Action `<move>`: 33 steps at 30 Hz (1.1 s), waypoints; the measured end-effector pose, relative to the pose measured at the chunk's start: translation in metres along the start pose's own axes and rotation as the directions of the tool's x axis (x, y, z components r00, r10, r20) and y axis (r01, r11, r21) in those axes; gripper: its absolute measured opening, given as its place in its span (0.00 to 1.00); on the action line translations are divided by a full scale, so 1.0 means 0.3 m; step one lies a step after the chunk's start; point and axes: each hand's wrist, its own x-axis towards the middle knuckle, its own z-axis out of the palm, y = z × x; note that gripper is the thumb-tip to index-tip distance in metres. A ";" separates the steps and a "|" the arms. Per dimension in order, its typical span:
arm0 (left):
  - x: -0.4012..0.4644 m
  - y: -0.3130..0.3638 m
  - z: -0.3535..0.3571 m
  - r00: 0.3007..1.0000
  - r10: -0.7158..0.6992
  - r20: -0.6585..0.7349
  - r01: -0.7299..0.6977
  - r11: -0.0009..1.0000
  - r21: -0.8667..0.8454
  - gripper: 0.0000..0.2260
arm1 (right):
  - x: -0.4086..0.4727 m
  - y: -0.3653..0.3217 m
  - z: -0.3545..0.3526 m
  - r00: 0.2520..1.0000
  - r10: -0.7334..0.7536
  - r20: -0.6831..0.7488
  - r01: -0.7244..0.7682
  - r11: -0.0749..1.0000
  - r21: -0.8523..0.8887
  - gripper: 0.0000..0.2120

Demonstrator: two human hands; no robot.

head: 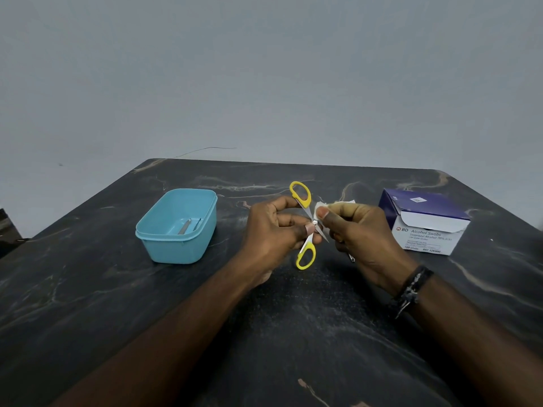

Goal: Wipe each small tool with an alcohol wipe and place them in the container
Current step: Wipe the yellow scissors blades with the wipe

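Marbled table (pixel 117 289), "BD Alcohol Swabs" box (pixel 426 227)

Small yellow-handled scissors (pixel 307 224) sit at frame centre, spread open in an X, 1 loop up, 1 down. A white alcohol wipe (pixel 323 208) touches the blades. Left of centre, the open blue container (pixel 152 230) holds a metal tool (pixel 185 226).

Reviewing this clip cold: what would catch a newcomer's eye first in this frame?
The yellow-handled scissors, opened wide at table centre, held by the left hand while the right hand presses a white wipe against a blade. Next, the turquoise container to the left, a metal tool already inside, and the alcohol swab box to the right.
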 end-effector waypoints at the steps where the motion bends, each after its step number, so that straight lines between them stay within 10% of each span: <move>1: 0.001 0.000 0.001 1.000 0.000 0.000 0.000 1.000 -0.002 0.13 | 0.000 0.001 0.000 1.000 -0.003 -0.018 0.003 1.000 0.004 0.09; 7: 0.007 0.002 -0.001 1.000 -0.010 -0.015 0.010 1.000 -0.008 0.14 | 0.011 -0.013 -0.010 0.978 -0.019 -0.207 0.039 0.995 0.092 0.09; 15: 0.008 0.006 -0.002 0.997 -0.006 -0.078 0.003 0.999 -0.050 0.14 | -0.001 0.010 0.003 1.000 -0.010 -0.027 0.010 1.000 -0.006 0.08; 33: 0.005 0.005 0.002 0.998 -0.002 -0.065 -0.002 0.998 -0.066 0.14 | 0.009 0.020 0.003 0.994 -0.022 -0.104 0.021 1.000 -0.009 0.09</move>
